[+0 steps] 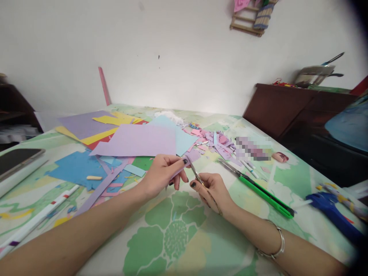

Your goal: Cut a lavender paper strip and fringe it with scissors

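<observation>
My left hand (168, 171) pinches a narrow strip of lilac paper (176, 174) between thumb and fingers. In my right hand (216, 190) is a pair of scissors (198, 176), its blades pointing up and left to the end of that strip. Whether the blades are closed through the paper I cannot tell. Just behind my left hand lies a large lilac sheet (143, 140), over a light blue sheet (184, 138). A long lilac strip (103, 188) lies left of my left forearm.
Paper scraps (220, 142) are heaped at the back right. A green utility knife (267, 195) lies right of my right hand, with a blue-handled tool (330, 211) beyond it. Blue paper (77, 168), a phone (20, 159) and a white stick (43, 214) occupy the left side.
</observation>
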